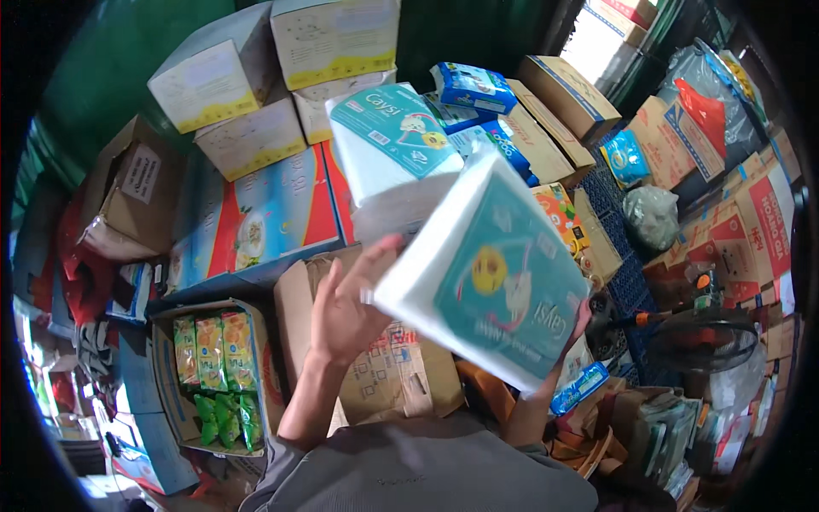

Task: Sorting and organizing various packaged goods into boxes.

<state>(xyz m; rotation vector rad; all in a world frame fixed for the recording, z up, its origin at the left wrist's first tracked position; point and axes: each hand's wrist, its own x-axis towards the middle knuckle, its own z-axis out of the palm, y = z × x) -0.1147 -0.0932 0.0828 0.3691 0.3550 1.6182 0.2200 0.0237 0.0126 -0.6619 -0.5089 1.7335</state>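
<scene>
A large square pack of paper napkins (512, 273), white with a teal printed front, is held tilted in front of me. My right hand (578, 328) grips its right edge; most of that hand is hidden behind the pack. Beside the pack's left corner, my left hand (351, 303) is raised with its fingers spread, holding nothing. A second napkin pack (397, 145) with the same teal label lies behind, against the blue and red cartons. Below my left hand is a brown cardboard box (401, 375).
White and yellow cartons (333, 43) are stacked at the back left. An open box (162, 384) of snack packets stands at the left. Blue packs (473, 88) lie at the back. A black fan (704, 340) and more cartons (742, 239) stand at the right.
</scene>
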